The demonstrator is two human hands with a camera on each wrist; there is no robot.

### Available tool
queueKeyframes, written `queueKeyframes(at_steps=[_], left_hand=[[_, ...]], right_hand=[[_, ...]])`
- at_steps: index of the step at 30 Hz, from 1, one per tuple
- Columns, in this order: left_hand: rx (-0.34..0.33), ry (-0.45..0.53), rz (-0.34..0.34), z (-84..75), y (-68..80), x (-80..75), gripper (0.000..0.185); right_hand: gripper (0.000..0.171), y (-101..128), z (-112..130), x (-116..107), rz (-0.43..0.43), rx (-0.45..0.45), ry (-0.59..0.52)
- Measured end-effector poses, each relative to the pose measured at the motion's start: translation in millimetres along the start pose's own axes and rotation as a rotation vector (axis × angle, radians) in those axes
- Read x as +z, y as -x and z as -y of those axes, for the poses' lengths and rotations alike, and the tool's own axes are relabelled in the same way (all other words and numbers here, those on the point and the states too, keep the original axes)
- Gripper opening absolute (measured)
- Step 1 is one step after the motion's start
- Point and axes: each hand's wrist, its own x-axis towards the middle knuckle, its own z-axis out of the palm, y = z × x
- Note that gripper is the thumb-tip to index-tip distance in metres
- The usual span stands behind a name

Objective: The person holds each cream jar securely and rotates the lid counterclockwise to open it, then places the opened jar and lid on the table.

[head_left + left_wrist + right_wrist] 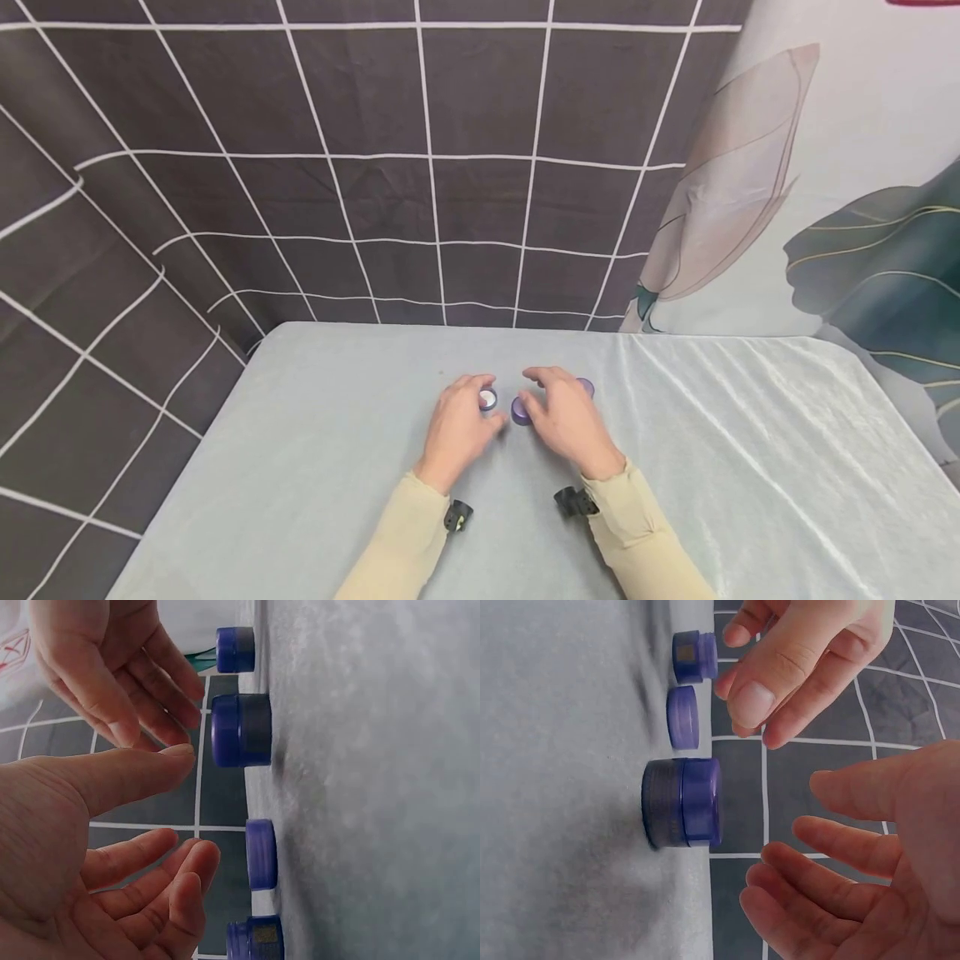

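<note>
My left hand [461,425] hovers over the cloth with its fingers loosely bent, holding nothing. Beside its fingertips lies a small purple-rimmed round piece with a white inside [487,398]. The left wrist view shows a low purple lid [261,855] and an open purple jar with a bare neck [256,937] near that hand. My right hand [567,412] is also loosely spread, its thumb by a capped purple jar [519,411], apart from it in the right wrist view. Partly behind the right hand stands a smaller capped purple jar [587,387].
A pale grey velvety cloth [315,500] covers the table. Dark curtain with a white grid [480,200] hangs behind and at the left. A leaf-print curtain [750,208] hangs at the right. Each wrist wears a small black camera [458,516].
</note>
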Motion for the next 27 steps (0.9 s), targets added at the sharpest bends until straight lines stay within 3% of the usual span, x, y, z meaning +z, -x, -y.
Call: queueKeyframes(at_steps=[27], left_hand=[[0.012,-0.021,0.136,-10.0,0.9,16.6,0.054]], right_hand=[[0.03,2,-9,3,0.041,0.015,0.008]])
